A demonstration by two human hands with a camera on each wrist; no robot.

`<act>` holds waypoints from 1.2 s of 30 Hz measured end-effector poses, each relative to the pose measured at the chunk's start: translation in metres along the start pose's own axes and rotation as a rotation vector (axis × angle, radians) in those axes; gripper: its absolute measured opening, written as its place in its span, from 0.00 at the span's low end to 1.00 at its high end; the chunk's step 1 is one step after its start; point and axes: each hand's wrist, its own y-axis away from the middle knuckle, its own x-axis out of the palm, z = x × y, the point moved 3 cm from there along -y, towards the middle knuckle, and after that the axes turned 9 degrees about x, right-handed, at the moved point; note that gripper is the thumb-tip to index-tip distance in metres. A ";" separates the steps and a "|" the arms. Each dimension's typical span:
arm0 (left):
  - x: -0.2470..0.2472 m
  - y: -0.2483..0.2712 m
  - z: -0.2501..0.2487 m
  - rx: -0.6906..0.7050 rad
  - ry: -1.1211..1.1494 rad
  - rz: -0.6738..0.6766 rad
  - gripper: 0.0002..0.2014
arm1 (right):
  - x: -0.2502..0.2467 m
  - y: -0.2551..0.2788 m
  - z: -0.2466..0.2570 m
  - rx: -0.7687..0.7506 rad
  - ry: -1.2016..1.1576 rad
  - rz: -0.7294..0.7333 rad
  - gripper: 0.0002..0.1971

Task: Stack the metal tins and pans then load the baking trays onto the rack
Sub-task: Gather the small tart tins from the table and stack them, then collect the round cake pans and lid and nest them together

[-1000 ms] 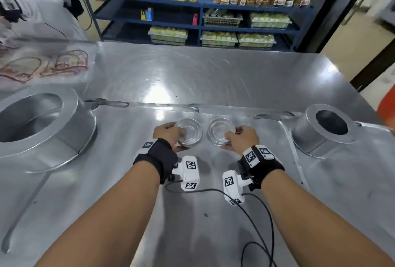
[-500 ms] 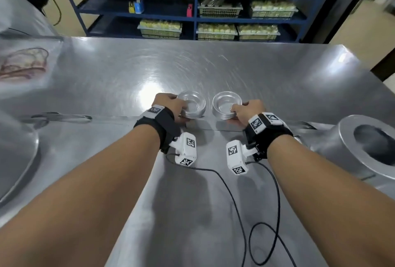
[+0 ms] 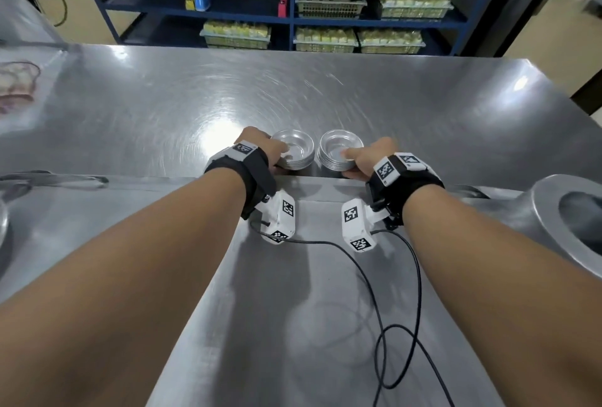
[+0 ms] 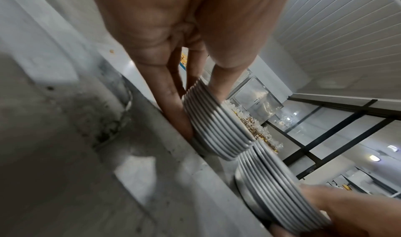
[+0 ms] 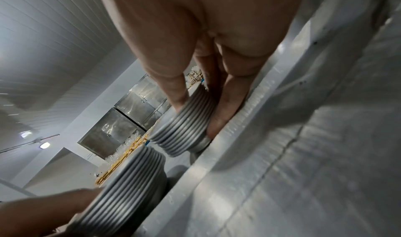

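Note:
Two stacks of small round metal tins stand side by side on the steel table, just past a seam. My left hand (image 3: 260, 151) grips the left stack (image 3: 298, 154), thumb inside the top tin and fingers under its near side. My right hand (image 3: 368, 159) grips the right stack (image 3: 337, 154) the same way. In the left wrist view the fingers (image 4: 173, 107) clasp the ribbed rims of the left stack (image 4: 217, 126), with the right stack (image 4: 279, 191) beside it. The right wrist view shows the right stack (image 5: 186, 129) pinched and the left stack (image 5: 128, 186) nearer the lens.
A large round metal pan (image 3: 570, 221) with a long handle sits at the right edge; another pan's rim (image 3: 3, 227) shows at the far left. Blue shelves (image 3: 293, 16) of packed baked goods stand beyond the table (image 3: 423, 113). A black cable (image 3: 384, 325) trails below my wrists.
Both hands have pushed the two tin stacks away from me, across the table seam, keeping hold of them. My view has shifted right, so the left pan has nearly left the frame.

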 end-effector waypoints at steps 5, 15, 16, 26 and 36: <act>-0.004 0.012 -0.012 0.064 -0.137 0.045 0.17 | -0.004 0.007 0.005 -0.041 0.168 -0.037 0.18; -0.076 0.064 -0.022 0.046 -0.507 0.088 0.09 | 0.015 0.108 0.046 -0.401 1.022 -0.160 0.09; -0.089 0.073 -0.022 0.040 -0.582 0.076 0.11 | 0.025 0.120 0.049 -0.418 1.061 -0.136 0.10; -0.275 0.180 0.019 0.003 -0.885 -0.013 0.07 | 0.166 0.264 0.072 -0.607 1.230 0.122 0.16; -0.445 0.233 0.139 -0.230 -1.069 -0.312 0.28 | 0.328 0.364 0.071 -0.715 1.076 0.220 0.15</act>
